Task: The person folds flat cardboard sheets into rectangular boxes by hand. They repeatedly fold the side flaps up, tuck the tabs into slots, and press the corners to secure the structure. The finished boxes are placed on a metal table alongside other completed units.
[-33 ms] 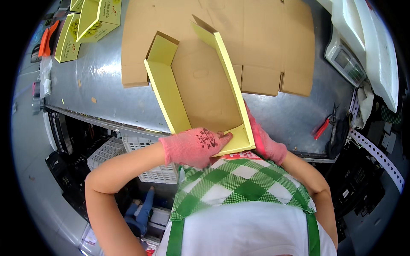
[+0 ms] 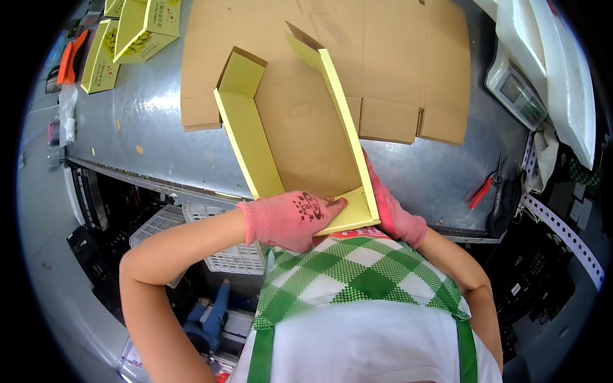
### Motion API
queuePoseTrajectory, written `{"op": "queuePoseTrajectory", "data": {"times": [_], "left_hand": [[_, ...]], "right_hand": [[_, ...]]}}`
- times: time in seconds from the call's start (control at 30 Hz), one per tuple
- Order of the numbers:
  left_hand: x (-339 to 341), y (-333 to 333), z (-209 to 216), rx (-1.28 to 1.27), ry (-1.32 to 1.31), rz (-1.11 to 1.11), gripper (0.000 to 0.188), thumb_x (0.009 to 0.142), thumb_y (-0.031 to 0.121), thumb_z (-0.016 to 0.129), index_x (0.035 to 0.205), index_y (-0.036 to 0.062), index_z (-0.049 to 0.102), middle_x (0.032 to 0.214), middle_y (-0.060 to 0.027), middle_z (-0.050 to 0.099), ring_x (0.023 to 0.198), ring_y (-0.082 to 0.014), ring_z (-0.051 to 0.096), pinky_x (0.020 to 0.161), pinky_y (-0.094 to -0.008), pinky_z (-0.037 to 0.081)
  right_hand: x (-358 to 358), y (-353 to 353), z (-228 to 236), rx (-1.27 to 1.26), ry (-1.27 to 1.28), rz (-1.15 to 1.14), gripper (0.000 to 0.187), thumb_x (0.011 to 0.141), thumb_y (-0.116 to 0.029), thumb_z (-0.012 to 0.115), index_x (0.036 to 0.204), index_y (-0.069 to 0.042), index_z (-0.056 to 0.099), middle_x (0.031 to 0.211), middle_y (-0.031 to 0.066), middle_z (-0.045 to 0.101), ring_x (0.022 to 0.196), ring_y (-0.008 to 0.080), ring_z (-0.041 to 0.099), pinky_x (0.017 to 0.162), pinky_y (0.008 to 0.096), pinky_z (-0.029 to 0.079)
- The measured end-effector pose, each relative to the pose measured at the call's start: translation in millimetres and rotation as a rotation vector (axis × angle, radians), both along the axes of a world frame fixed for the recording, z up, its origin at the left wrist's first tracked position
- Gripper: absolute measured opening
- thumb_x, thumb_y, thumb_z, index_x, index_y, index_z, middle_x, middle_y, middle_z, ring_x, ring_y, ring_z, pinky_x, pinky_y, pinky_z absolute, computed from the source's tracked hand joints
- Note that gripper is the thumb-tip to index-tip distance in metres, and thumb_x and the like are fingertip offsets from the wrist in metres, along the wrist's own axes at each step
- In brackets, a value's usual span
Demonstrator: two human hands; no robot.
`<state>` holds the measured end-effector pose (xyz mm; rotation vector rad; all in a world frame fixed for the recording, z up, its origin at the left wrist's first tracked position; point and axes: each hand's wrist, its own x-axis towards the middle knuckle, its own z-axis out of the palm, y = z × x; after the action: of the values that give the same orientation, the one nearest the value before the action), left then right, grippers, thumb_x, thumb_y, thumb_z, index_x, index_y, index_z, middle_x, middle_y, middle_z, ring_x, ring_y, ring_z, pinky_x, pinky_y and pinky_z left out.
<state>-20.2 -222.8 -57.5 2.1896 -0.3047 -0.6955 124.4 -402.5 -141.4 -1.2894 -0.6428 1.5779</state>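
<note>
A pale yellow cardboard box (image 2: 250,140), its far end partly open with two end flaps folded inward, lies tilted in front of me. Brown cardboard (image 2: 306,137) shows between its walls; I cannot tell whether that is the box's own base. My left hand (image 2: 290,220), in a pink glove, is closed over the box's near end, fingers lying on the inside of the yellow end panel. Along the outside of the right wall sits my right hand (image 2: 394,214), also gloved in pink and gripping the near right corner. That wall hides part of its fingers.
Flattened brown cardboard (image 2: 408,64) covers the middle of the metal table (image 2: 159,143). Yellow printed boxes (image 2: 150,29) stand at the far left. At the right are a scale (image 2: 516,92) and red-handled pliers (image 2: 482,191). White plastic crates (image 2: 233,258) sit below the table edge.
My left elbow has moved slightly outward to the left. Both hands keep their places on the box.
</note>
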Motion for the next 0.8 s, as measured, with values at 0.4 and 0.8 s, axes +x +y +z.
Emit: {"op": "queuePoseTrajectory", "data": {"times": [0.4,0.8], "left_hand": [[20.2,-1.7,-20.1,-0.312,0.174,-0.032,0.101,0.060,0.034,0.074,0.138,-0.0077,0.023,0.135,-0.0291,0.037,0.131,-0.0404,0.032,0.111,-0.0476,0.023],[33.9,-3.2,-19.6,-0.083,0.137,-0.191,0.098,0.062,0.033,0.071,0.134,-0.0146,0.026,0.135,-0.0295,0.038,0.128,-0.0362,0.039,0.108,-0.0392,0.030]], "right_hand": [[2.5,11.2,42.3,-0.029,-0.146,0.021,0.068,0.100,-0.038,0.029,0.147,0.003,0.002,0.154,0.0176,0.007,0.143,0.0280,0.005,0.115,0.0383,0.007],[23.6,5.0,34.9,-0.050,-0.188,0.123,0.057,0.102,-0.031,0.027,0.147,0.001,0.013,0.153,0.0154,0.015,0.142,0.0249,0.013,0.115,0.0348,0.011]]}}
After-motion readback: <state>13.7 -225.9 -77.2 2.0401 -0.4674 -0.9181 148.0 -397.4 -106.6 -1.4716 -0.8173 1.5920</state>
